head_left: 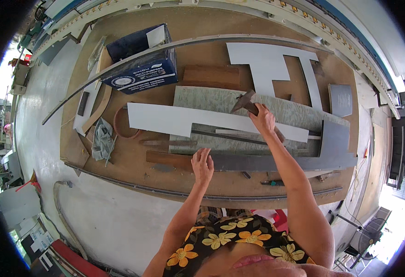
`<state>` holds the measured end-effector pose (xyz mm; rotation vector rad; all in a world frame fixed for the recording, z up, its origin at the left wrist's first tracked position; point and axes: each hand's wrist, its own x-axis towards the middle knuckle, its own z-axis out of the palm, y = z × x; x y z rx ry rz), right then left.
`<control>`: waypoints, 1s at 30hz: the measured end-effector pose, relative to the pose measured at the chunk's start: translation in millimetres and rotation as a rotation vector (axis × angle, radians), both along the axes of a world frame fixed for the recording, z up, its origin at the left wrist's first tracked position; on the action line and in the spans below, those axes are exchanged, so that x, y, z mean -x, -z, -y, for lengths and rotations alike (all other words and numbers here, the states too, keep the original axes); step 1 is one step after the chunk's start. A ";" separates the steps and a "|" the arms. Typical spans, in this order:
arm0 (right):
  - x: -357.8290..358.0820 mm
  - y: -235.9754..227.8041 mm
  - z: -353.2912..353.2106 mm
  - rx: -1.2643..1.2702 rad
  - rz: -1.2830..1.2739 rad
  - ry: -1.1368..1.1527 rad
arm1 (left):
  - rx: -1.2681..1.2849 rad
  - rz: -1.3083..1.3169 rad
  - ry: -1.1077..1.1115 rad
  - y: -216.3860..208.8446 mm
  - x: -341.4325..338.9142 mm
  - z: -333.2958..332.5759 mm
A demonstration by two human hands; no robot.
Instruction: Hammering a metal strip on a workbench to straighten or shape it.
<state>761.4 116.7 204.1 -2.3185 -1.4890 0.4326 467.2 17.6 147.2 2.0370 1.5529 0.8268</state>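
Observation:
My right hand [263,120] is closed around the handle of a hammer [245,102]. The hammer's metal head hangs over a white notched sheet strip [161,121] and the patterned greenish board [202,96] beneath it. Nearer to me, my left hand [203,165] has its fingers slightly bent and apart, with nothing seen in them. It rests at the left end of a long grey strip [258,162], beside a brown wooden block [168,159]. The grey strip joins a wider grey piece [335,140] on the right.
A dark blue carton [142,71] stands at the back left of the brown worktable [133,177]. A long thin curved strip [193,42] passes over it. White cut-out sheet [258,60] lies at the far right, a brown ring [119,122] and grey cloth [102,138] at left.

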 end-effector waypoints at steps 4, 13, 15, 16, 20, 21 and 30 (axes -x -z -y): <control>1.5 24.7 -44.3 0.014 0.063 -0.092 | -0.061 -0.021 0.022 5.0 5.4 -31.6; 4.6 63.9 -88.3 0.020 0.098 -0.245 | -0.160 0.019 0.129 15.8 -13.0 -119.3; 2.9 69.1 -91.1 0.042 0.107 -0.257 | -0.257 0.027 0.135 12.9 -24.6 -163.6; -2.0 72.7 -90.7 0.048 0.106 -0.271 | -0.193 -0.040 0.130 5.4 -32.7 -184.3; -4.3 78.7 -92.5 0.037 0.062 -0.310 | 0.002 -0.171 0.118 8.9 -43.6 -260.6; -4.7 80.6 -93.9 0.040 0.065 -0.307 | 0.138 -0.305 0.136 13.1 -43.5 -275.1; -19.9 83.3 -106.9 -0.102 0.038 -0.349 | 0.615 -0.750 0.337 43.7 -48.3 -313.2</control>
